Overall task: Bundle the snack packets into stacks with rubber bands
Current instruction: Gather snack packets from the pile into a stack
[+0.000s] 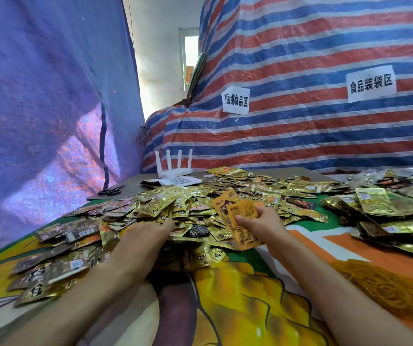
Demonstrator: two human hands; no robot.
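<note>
Your right grip (262,223) is closed round a fanned set of orange packets (232,204). The thumb lies across the front packet and the fingers curl behind the set. The set stands upright and is tilted to the left, and its lower edge hangs just above the loose packets.

Your left grip (148,236) lies flat on the near edge of the main pile of gold packets (175,206). Its fingers are stretched forward and relaxed, and no packet is clamped between them. The fingertips reach in among the packets and are partly hidden.

The main pile covers the middle of the bench (250,283), which carries a printed cloth in orange, yellow and green. A spread of dark brown packets (58,245) lies to the left of the pile and touches it. A second pile of larger gold packets (387,208) lies on the right, apart from your right grip.

A heap of thin orange-yellow rubber bands (385,288) lies on the cloth near your right forearm.

At the back of the bench stand a white router (173,168) with four upright antennas and a sheet with a QR code (180,181) just in front of it. Black scissors (111,191) lie to their left. A striped tarp (300,58) behind the bench bears two white paper signs (235,100).
</note>
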